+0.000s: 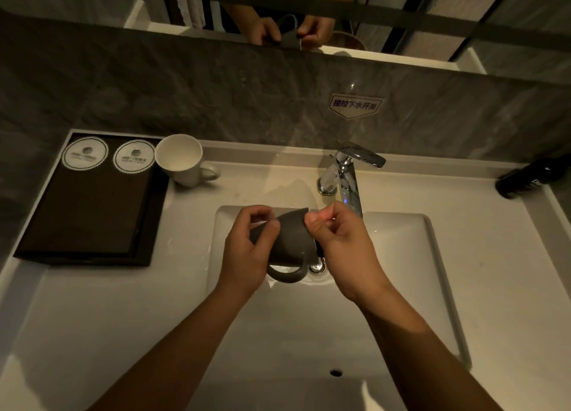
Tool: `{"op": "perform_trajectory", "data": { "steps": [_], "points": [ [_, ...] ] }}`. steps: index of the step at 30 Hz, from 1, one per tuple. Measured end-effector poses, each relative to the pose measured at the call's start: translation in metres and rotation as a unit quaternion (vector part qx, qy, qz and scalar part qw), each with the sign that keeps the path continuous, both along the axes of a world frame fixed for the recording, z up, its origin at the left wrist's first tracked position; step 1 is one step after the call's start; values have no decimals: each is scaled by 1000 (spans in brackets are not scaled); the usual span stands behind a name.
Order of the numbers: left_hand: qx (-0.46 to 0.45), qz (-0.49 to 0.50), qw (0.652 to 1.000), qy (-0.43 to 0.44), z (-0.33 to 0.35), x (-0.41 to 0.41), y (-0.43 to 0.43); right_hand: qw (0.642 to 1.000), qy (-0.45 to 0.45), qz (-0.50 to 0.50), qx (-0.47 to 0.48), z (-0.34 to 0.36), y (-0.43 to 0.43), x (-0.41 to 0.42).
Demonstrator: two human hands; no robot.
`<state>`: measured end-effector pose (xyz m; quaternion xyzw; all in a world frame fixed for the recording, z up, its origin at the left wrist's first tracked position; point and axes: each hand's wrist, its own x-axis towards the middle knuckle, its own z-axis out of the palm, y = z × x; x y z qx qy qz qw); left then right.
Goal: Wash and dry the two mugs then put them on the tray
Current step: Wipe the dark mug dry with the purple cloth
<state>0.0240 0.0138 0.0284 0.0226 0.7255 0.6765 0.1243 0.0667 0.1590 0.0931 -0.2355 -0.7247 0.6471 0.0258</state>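
A dark grey mug [292,240] is held over the white sink basin [401,256], tipped on its side with the handle toward me. My left hand [247,250] grips its left side. My right hand [343,243] pinches its right side near the rim. A white mug [182,160] stands upright on the counter, just right of the dark tray [89,206]. Two round paper coasters [109,155] lie at the tray's far end.
A chrome faucet [347,175] stands behind the basin; no water stream shows. The drain [316,267] sits below the mug. A black bottle [531,178] lies at the counter's far right. A mirror [309,14] above the grey wall reflects my hands.
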Motion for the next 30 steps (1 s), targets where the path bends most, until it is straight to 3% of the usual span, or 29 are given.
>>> {"op": "perform_trajectory", "data": {
  "steps": [2, 4, 6, 8, 12, 16, 20, 23, 26, 30],
  "points": [
    [51, 36, 983, -170, 8, -4, 7, 997, 36, 34, 65, -4, -7, 4],
    [136, 48, 923, -357, 13, -12, 6, 981, 60, 107, 153, -7, -12, 11],
    [166, 50, 888, -425, 15, -20, 2, 959, 65, 169, 218, -13, -15, 16],
    [144, 97, 909, -379, 13, -21, 5, 962, 64, 163, 210, -17, -18, 17],
    [82, 202, 950, -222, 9, -15, 14, 991, 47, 47, 113, -20, -30, 12],
    [-8, 216, 975, -50, 2, -3, 14, 997, -9, -67, 29, -16, -33, -1],
    [-20, 186, 979, 80, -6, 8, 10, 990, -47, -110, -69, -6, -24, -16],
    [-20, 135, 989, 61, -8, 1, 3, 988, -62, -107, -89, -4, -19, -20],
    [6, 35, 998, -47, -5, -20, -8, 996, -37, -82, -15, -6, -16, -21],
    [102, -176, 954, -220, -3, -51, -36, 999, -29, 1, 43, -5, -7, -21]
  ]
}}
